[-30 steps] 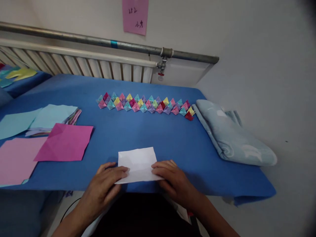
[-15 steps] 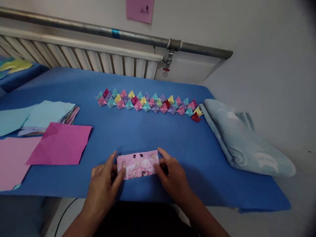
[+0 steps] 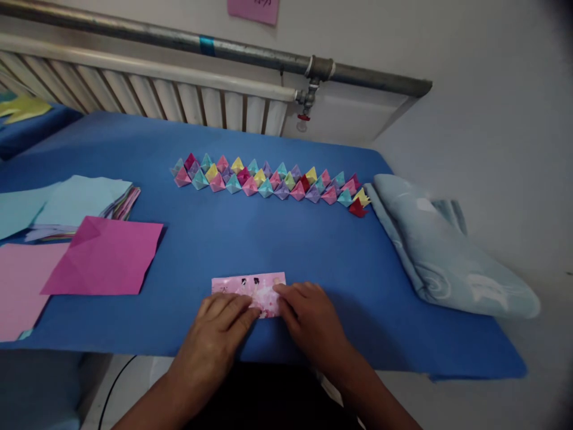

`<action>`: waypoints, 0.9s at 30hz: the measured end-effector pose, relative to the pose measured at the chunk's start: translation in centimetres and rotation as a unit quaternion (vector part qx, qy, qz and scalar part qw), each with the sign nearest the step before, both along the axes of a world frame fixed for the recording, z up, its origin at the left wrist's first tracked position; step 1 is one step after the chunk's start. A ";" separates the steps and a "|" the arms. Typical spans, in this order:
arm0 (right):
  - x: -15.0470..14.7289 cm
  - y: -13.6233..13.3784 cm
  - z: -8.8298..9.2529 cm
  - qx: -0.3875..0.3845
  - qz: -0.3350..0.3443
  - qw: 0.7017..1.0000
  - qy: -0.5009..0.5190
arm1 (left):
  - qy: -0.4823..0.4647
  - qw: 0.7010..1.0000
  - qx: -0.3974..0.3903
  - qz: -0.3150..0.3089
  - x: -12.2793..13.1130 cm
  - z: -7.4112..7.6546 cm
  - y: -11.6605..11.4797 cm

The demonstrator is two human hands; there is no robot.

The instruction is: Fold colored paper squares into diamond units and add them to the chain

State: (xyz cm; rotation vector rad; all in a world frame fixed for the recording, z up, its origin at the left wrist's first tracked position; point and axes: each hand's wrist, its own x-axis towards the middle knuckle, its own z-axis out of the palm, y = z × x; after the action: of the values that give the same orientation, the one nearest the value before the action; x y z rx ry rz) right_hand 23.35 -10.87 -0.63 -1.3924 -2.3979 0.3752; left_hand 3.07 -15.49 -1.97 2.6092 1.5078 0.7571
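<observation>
A folded strip of pink printed paper lies near the front edge of the blue table. My left hand rests flat on the strip's near left part, fingers stretched out over it. My right hand presses on its right end with the fingers together and extended. Both hands cover the strip's lower edge.
A row of several small folded paper shapes in mixed colours runs across the table's far half. A magenta sheet, a pale pink sheet and a stack of light blue paper lie at left. A folded blue cloth sits at right. A radiator runs behind.
The white sheet was folded in half into a narrow strip with its pink printed side out. My hands moved from its ends onto its top, pressing it flat.
</observation>
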 end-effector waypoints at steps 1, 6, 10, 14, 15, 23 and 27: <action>0.1 -0.3 0.3 -0.021 0.006 1.000 0.011 | -0.003 1.000 -0.013 -0.019 0.3 0.1 -0.2; 1.4 -1.9 1.5 -0.133 0.034 0.988 0.066 | 0.013 0.998 -0.049 -0.046 0.7 0.0 -1.3; 2.8 -2.4 1.9 -0.069 0.047 0.995 0.051 | 0.003 0.998 -0.043 -0.055 0.5 -0.3 -1.7; 3.4 -2.9 1.1 -0.051 0.139 0.989 -0.016 | -0.034 0.997 -0.034 -0.056 0.5 -0.3 -1.9; 3.4 -3.0 0.8 -0.044 0.142 0.989 -0.024 | -0.040 0.997 -0.031 -0.054 0.6 -0.2 -2.0; 3.2 -3.5 0.2 0.003 0.108 0.992 0.063 | -0.046 0.998 0.004 -0.051 0.8 0.1 -2.1; 2.8 -3.1 0.2 -0.014 0.075 0.992 0.103 | -0.037 0.999 0.000 -0.038 1.1 0.1 -2.2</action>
State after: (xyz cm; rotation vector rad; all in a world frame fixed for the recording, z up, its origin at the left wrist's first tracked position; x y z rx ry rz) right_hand 26.16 -14.02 -0.40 -1.1270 -2.3394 0.5643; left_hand 4.14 -17.68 -1.84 2.5906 1.3811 0.8368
